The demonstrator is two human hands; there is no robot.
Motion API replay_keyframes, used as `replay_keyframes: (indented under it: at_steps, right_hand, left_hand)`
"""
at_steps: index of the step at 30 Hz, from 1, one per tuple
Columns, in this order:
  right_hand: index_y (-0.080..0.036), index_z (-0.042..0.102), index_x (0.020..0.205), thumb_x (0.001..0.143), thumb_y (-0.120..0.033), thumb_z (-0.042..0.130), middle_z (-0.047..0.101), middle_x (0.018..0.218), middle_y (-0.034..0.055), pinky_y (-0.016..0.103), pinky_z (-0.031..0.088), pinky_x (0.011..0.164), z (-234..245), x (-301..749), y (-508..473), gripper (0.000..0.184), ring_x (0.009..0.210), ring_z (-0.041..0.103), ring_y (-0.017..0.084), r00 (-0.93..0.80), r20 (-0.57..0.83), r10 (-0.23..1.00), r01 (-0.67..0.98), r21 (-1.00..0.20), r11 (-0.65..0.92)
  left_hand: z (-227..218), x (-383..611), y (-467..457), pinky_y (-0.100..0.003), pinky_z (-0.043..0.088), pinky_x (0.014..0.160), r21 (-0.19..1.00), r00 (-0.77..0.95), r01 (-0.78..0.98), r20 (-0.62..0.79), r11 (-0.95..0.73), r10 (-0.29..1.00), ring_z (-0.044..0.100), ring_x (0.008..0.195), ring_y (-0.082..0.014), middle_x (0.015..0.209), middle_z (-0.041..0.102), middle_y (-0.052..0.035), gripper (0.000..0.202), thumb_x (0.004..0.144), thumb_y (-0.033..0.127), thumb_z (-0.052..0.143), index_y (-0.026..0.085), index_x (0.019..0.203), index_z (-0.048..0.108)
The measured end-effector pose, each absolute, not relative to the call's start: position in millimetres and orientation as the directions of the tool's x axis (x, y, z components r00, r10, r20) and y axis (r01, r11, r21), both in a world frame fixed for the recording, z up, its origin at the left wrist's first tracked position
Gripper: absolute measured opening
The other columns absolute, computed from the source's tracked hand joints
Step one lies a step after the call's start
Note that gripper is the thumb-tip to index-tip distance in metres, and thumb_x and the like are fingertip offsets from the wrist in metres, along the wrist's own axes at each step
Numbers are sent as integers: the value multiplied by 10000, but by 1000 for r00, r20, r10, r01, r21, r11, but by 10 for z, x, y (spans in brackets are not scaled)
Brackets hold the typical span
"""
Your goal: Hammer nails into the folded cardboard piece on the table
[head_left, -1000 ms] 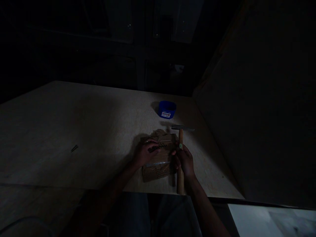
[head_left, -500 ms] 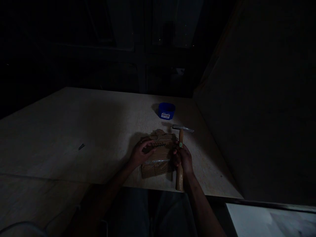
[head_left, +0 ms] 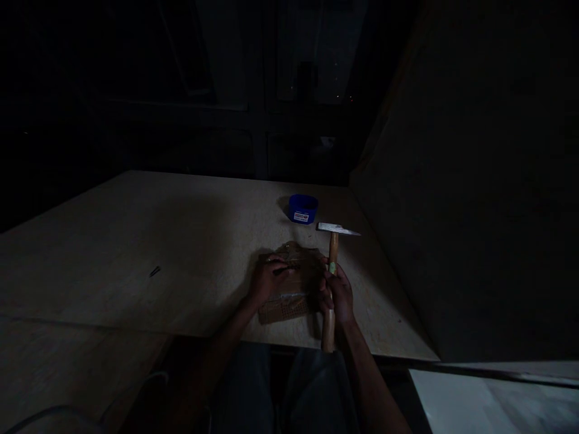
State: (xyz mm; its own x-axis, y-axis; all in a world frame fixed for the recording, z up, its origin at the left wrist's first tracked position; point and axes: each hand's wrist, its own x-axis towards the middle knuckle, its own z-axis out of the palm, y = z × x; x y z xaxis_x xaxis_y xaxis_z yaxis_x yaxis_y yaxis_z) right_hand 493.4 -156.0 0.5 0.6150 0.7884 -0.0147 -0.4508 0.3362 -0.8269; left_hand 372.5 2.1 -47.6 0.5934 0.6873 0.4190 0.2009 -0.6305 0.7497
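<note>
My right hand (head_left: 338,295) is closed around the wooden handle of a hammer (head_left: 332,253), which stands nearly upright with its metal head at the top. To its left, a brown block (head_left: 289,309), taped and with a pattern of small holes on its near side, lies on the table. My left hand (head_left: 266,280) rests over the block's left part. Its thumb and fingers come together by a small dark object (head_left: 294,266) on top of the block, too dim to make out.
A blue plastic tub (head_left: 303,210) with a white label stands beyond the block. Two thin dark nail-like pieces (head_left: 155,272) lie on the table (head_left: 203,241) at left. A tall panel (head_left: 452,241) borders the right side. A cable (head_left: 131,389) hangs at lower left.
The thumb and fingers of my left hand have drawn together over the dark object, covering more of it. My right hand still grips the hammer. The view has shifted slightly.
</note>
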Motion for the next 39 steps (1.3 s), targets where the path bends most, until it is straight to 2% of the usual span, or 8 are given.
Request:
replay_keyframes:
  at_steps: [4, 10, 15, 18, 22, 29, 34, 39]
  right_hand:
    - [-199, 583, 1216, 837, -414, 683, 529, 501, -112, 138, 279, 242, 172, 4998, -1713, 448, 256, 252, 28, 632, -10, 775, -327, -910, 255]
    - [-205, 656, 1265, 850, -332, 652, 627, 606, -40, 165, 322, 258, 587, 5092, -2018, 434, 315, 441, 84, 442, -80, 893, 116, -983, -145]
    - [-211, 704, 1248, 890, -325, 592, 683, 631, -8, 216, 413, 375, 712, 4984, -2025, 393, 407, 541, 144, 339, 36, 940, 370, -924, -98]
    - [-218, 706, 1250, 916, -331, 553, 759, 802, 34, 265, 516, 533, 690, 4930, -2034, 384, 579, 661, 203, 310, 95, 946, 476, -877, -68]
    - [-229, 691, 1273, 932, -325, 538, 785, 920, 59, 320, 559, 658, 643, 4917, -2069, 386, 708, 717, 253, 311, 82, 947, 524, -846, -99]
    - [-233, 699, 1259, 923, -339, 552, 785, 992, 62, 327, 561, 688, 547, 4951, -2016, 382, 748, 721, 263, 316, 76, 946, 505, -857, -100]
    - [-244, 720, 1226, 922, -329, 544, 782, 845, 47, 318, 536, 610, 537, 4963, -1999, 361, 665, 711, 267, 259, 13, 966, 534, -835, -132]
    - [-218, 682, 1279, 925, -337, 546, 780, 1007, 62, 323, 564, 706, 578, 4972, -2030, 398, 831, 731, 273, 294, 85, 952, 511, -856, -82]
  left_hand:
    - [-473, 3723, 23, -375, 565, 856, 748, 598, 172, 437, -640, 672, 679, 931, -205, 973, 726, -55, 63, 786, 274, 791, 222, 820, 784]
    - [-510, 3730, 35, -354, 571, 834, 746, 605, 147, 452, -650, 656, 683, 923, -201, 969, 724, -57, 48, 784, 262, 791, 219, 804, 783]
    - [-514, 3740, 46, -355, 562, 822, 741, 611, 190, 425, -645, 668, 690, 897, -198, 963, 721, -47, 6, 787, 215, 777, 212, 793, 776]
    - [-479, 3751, 34, -322, 562, 766, 759, 599, 187, 416, -624, 685, 687, 863, -187, 940, 721, -41, 28, 771, 212, 789, 207, 784, 764]
    - [-466, 3759, 6, -278, 544, 672, 798, 573, 186, 386, -573, 723, 667, 785, -167, 888, 715, -29, 126, 763, 282, 801, 208, 845, 740]
    - [-454, 3740, -7, -261, 503, 661, 792, 573, 175, 401, -585, 715, 641, 768, -157, 816, 687, -16, 151, 773, 286, 788, 187, 759, 676]
    - [-420, 3725, -9, -273, 486, 663, 758, 590, 213, 402, -616, 700, 635, 754, -165, 803, 679, -23, 156, 798, 276, 765, 181, 716, 674]
    - [-482, 3750, -15, -282, 511, 708, 793, 572, 192, 389, -579, 722, 660, 812, -175, 894, 711, -20, 120, 770, 250, 802, 216, 867, 739]
